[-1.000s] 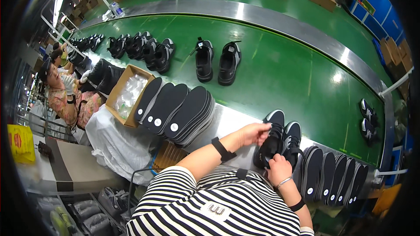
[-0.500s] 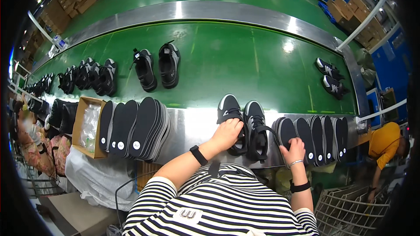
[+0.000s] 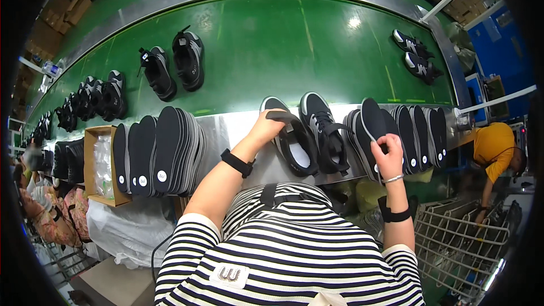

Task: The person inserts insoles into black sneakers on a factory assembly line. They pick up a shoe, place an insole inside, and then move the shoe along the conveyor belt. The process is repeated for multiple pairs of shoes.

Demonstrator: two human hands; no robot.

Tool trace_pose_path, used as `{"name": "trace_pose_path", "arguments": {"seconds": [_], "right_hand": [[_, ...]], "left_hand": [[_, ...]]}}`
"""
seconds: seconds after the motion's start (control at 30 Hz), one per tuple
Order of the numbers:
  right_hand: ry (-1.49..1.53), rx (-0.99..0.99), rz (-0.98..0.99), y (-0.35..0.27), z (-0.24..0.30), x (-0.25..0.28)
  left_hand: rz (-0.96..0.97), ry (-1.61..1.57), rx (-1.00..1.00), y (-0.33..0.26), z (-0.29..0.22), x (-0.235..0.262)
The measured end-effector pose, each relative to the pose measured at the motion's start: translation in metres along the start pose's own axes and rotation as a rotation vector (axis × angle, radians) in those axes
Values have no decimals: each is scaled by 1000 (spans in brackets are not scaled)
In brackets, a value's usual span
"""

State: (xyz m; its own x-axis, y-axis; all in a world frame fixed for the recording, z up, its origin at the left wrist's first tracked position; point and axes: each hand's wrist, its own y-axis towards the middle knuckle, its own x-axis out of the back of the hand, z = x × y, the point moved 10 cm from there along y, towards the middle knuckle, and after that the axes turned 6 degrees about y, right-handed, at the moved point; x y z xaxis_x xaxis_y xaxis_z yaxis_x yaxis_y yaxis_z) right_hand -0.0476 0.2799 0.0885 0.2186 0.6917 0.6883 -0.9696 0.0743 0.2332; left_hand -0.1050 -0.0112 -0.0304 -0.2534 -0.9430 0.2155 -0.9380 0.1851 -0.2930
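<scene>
1. Insole (image 3: 373, 119) is pinched by thumb and fingers of right hand (image 3: 389, 156) near its lower end; its toe end is tipped up over front stack (image 3: 357, 139).
2. Tongue (image 3: 287, 117) of left shoe (image 3: 290, 146) is gripped by left hand (image 3: 265, 128) and held toward the toe; pale interior is exposed.
3. Change since half a second ago: one insole is now raised where the right hand is earlier seen only laid on the stack. Tongue is now drawn back, shoe mouth better uncovered.
4. Meaning, as judged: reaching seems finished on both sides; a loose piece and an opened shoe are held at once.
5. Left shoe is stood beside right shoe (image 3: 322, 127) on metal strip (image 3: 220, 133), toes pointed at green belt (image 3: 255, 51). Right shoe is left untouched by either hand.
6. Edges: both heels are set close to the strip's near edge. Rightward, movement is hemmed by the front stack and further stacks (image 3: 420, 133).
7. Room: space is offered over the belt beyond the toes, and leftward over bare strip as far as left stacks (image 3: 164, 153).
</scene>
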Motion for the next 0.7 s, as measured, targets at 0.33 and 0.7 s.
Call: {"name": "trace_pose_path", "arguments": {"seconds": [0.33,0.7], "right_hand": [[-573,437,824,-44,124,-144],[-723,121,903,-51,103,-149]], "left_hand": [[-74,-7,-100,-2,-2,-7],[-261,65,-146,-10,-12,-5]]}}
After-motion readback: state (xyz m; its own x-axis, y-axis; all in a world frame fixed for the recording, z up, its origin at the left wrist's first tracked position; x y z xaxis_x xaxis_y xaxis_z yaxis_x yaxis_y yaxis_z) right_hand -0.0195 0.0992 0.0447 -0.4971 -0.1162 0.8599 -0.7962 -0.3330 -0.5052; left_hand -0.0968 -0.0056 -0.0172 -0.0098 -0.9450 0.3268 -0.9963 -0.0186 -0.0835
